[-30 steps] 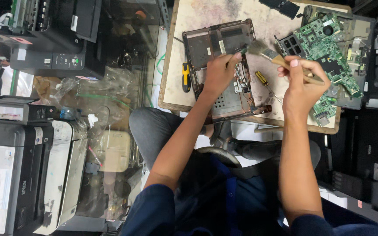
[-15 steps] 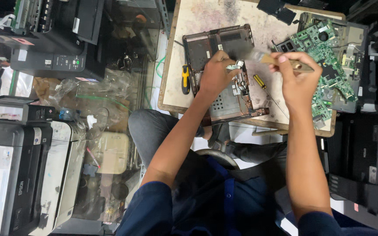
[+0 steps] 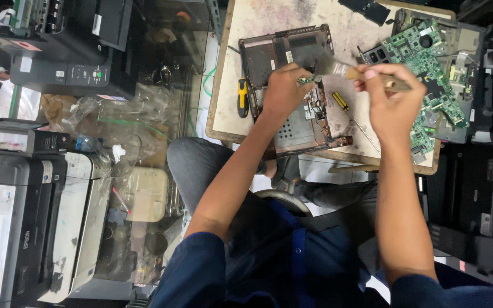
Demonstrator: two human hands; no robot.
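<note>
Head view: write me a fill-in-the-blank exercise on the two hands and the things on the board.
1. The right hand holds a ____ with a wooden handle.
2. The left hand rests on an opened ____ shell.
3. A screwdriver with a yellow and black handle lies to the ____ of the shell in the picture.
4. The circuit board beside the right hand is ____ in colour.

Missing words: brush; laptop; left; green

The left hand (image 3: 283,91) rests on an opened laptop chassis (image 3: 292,85) at the tabletop's (image 3: 269,17) near edge. The right hand (image 3: 392,105) grips a paintbrush (image 3: 343,69), bristles over the chassis. A green circuit board (image 3: 429,68) lies toward the right edge.
</note>
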